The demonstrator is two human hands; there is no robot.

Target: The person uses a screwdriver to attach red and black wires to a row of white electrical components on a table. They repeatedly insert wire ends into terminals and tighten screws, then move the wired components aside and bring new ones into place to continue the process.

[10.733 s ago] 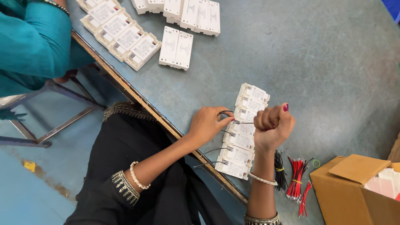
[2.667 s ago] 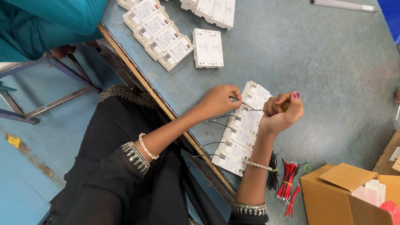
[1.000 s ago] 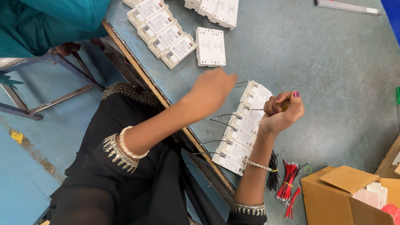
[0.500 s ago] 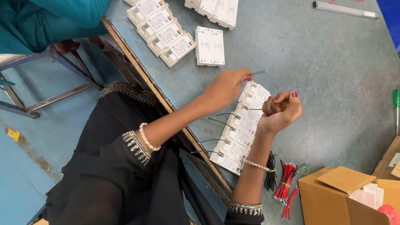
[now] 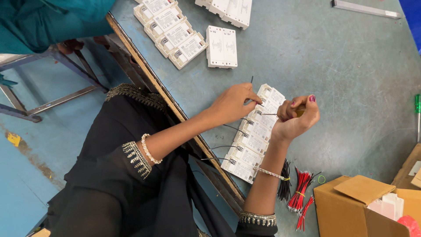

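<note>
left hand [image 5: 233, 103] pinching wire [image 5: 252, 81], table edge [image 5: 153, 83] (close)

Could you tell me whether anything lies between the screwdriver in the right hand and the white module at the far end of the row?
Nothing visible does. The right hand holds the screwdriver with its thin shaft pointing across open space at the end module. The left hand rests beside that module, pinching a thin black wire, clear of the shaft.

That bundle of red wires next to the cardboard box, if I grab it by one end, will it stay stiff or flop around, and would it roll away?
The red wire bundle would probably droop somewhat: its strands are thin and already splay at the ends. It likely holds together, since a band seems to cinch it mid-length. It looks light and unlikely to roll, lying flat and fanned on the table beside the cardboard box.
</note>
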